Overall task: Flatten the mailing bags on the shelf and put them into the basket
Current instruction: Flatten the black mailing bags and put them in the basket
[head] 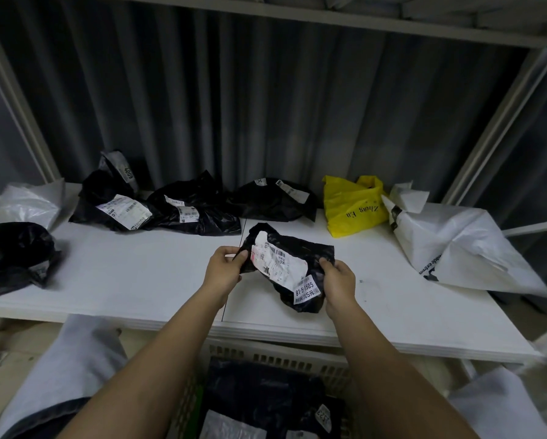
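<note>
Both hands hold a crumpled black mailing bag (286, 267) over the white shelf (139, 274): left hand (223, 269) pinches its left edge, right hand (338, 278) its right. Bare shelf lies either side; the basket (266, 356) sits below the wrists.

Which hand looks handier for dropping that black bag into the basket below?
Probably the right hand: it grips the black bag at its lower end, nearer the basket. The left hand pinches the far edge.
</note>
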Demonstrator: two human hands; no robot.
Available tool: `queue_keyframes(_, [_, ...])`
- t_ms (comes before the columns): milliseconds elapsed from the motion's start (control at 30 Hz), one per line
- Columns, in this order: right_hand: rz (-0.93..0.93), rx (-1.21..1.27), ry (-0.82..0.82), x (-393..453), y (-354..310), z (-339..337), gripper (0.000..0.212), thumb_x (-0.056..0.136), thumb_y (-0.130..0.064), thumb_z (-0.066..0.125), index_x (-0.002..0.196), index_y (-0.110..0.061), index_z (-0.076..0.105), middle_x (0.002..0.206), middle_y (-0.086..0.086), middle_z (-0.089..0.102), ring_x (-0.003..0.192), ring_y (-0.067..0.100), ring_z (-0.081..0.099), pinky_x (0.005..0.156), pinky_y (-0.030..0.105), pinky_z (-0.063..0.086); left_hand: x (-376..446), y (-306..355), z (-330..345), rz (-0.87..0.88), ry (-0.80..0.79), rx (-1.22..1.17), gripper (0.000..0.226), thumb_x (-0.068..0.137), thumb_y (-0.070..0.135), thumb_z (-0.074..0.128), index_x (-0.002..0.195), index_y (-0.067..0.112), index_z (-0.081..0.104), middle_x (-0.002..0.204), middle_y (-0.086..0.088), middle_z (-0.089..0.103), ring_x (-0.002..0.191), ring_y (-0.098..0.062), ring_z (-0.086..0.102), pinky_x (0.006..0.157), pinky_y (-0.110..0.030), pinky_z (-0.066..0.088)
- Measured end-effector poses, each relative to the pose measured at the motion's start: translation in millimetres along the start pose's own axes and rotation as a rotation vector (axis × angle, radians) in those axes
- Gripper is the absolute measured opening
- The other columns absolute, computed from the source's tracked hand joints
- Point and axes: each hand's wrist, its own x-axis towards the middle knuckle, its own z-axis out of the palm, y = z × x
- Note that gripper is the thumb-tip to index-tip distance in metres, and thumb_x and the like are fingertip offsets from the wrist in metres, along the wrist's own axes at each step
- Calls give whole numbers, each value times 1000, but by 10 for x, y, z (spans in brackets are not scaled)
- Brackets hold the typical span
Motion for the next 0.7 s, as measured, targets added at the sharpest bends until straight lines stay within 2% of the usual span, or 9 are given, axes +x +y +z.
queue_keyframes(100, [0,-49,63,80,68,-54,26,93,-16,58,69,-9,50,75,14,59,71,27,57,66,33,44,112,-87,-62,6,44,106,20,96,19,56,111,6,56,101,-12,62,87,-22,58,72,-29,45])
queue_keyframes(200, [-9,-46,111,170,129,-89,16,94,-17,58,82,-6,57,82,13,61,79,28,58,71,34,45,225,-201,-105,-27,44,180,16,97,19,54,105,6,58,101,-11,61,88,-23,55,76,-31,42])
queue_keyframes(233, [11,-32,90,198,154,-81,13,94,-18,58,91,-5,59,88,13,63,82,28,60,74,35,48,268,-247,-107,-44,35,190,13,98,20,52,99,8,57,99,-10,61,86,-23,55,74,-31,42])
queue_keyframes(300, [83,56,-64,235,212,-76,25,94,-23,59,112,-6,59,104,12,68,93,29,66,83,39,53,311,-320,-103,-80,30,160,15,100,20,48,88,12,53,91,-8,59,75,-19,53,64,-28,42])
queue_keyframes(367, [151,153,-225,272,257,-61,33,94,-16,57,126,-9,55,116,14,66,100,29,66,77,38,55,397,-390,-79,-118,37,113,18,101,20,43,86,13,48,89,-9,56,69,-17,51,58,-26,43])
queue_keyframes(500, [217,-5,-336,229,336,-56,45,92,0,55,127,-25,42,109,8,63,91,22,64,65,32,56,502,-486,-18,-167,69,58,24,103,16,37,79,13,42,90,-15,54,64,-20,53,58,-30,50])
queue_keyframes(600, [106,-119,-230,286,454,-11,42,90,3,56,125,-19,47,103,17,65,88,31,65,67,38,56,537,-539,35,-164,53,86,25,103,14,37,78,12,41,83,-11,51,62,-18,49,59,-30,49])
queue_keyframes(633, [55,-162,-184,324,494,6,40,90,4,55,124,-15,49,100,20,65,81,32,65,62,36,55,550,-567,36,-163,42,124,22,102,14,38,81,11,42,81,-10,50,63,-18,48,60,-32,48])
queue_keyframes(700, [-38,-263,-127,378,545,16,36,89,6,53,122,-10,50,91,17,63,61,19,57,47,22,45,583,-649,-13,-124,24,288,16,101,15,40,86,10,43,81,-10,50,69,-23,49,66,-34,44])
